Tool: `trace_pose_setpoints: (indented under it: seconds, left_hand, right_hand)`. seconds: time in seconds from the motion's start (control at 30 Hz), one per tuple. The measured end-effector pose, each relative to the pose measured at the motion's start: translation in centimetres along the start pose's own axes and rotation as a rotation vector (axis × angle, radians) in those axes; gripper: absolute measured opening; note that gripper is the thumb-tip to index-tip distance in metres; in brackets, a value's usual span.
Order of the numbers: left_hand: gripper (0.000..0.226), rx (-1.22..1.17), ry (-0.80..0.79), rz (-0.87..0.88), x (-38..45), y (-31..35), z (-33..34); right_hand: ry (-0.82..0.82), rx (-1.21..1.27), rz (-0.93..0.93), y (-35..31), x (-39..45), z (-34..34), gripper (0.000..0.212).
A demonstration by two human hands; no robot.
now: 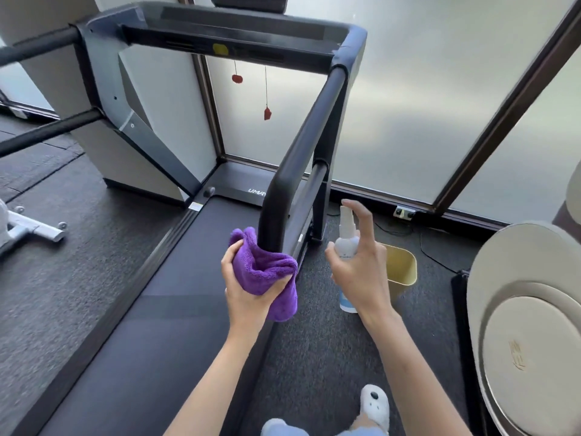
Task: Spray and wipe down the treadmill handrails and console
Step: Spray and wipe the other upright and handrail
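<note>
The treadmill's dark right handrail [309, 133] slopes from the console [239, 33] at the top down to a bend near the middle. My left hand [248, 287] grips a purple cloth [267, 269] pressed against the lower vertical end of that handrail. Just to the right of the rail, my right hand [361, 262] holds a white spray bottle [347, 243] upright, index finger raised over the nozzle. The left handrail [34, 47] shows as dark bars at the upper left.
The treadmill belt [151, 309] runs below. A beige bin [402, 265] stands on the dark carpet to the right, next to a large round beige chair [528, 325]. Frosted windows fill the back. A wall socket [404, 212] and cables lie by the skirting. White exercise equipment [28, 228] sits at the left.
</note>
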State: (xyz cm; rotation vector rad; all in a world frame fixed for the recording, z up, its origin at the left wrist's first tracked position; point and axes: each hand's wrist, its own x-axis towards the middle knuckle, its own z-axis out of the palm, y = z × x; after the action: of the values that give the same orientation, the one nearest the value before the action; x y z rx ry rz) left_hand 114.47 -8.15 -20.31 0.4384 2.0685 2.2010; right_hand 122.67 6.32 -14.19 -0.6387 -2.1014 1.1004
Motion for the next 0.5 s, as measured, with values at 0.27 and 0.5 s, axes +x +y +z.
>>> trace_pose_setpoints:
  seconds: [0.27, 0.5]
  left_hand:
    - [0.085, -0.099, 0.444, 0.004, -3.4, -1.5, 2.9]
    - [0.078, -0.144, 0.814, 0.007, -6.1, -0.8, 10.3]
  right_hand:
    - [-0.270, -0.064, -0.105, 6.1, 1.2, -0.4, 0.070]
    - [-0.564, -0.057, -0.317, 8.6, 6.9, -3.3, 0.066]
